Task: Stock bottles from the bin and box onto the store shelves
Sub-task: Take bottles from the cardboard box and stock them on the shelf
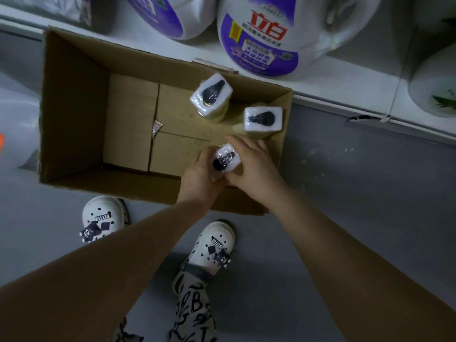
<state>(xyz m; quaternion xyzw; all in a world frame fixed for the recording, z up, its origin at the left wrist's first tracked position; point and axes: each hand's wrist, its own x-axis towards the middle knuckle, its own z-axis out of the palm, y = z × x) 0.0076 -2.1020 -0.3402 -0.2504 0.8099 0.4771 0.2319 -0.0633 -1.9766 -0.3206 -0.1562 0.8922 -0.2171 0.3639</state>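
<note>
Left hand (201, 172) and right hand (256, 164), grip wrapped around bottle (226, 157) between them, inside box (74, 107)

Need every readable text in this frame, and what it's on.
"立白": red, on the purple label of the large white jug.
Smaller print on that label: too blurred.
"BETTER", seemingly: tags on the left clog and right clog.
"B": on the trousers; other scrawled letters unclear.
Bottle caps in the box: black mark, no text.

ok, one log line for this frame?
phase: pick from box | left hand: grips bottle | right hand: grips bottle | also in box: two other bottles, upright
</note>
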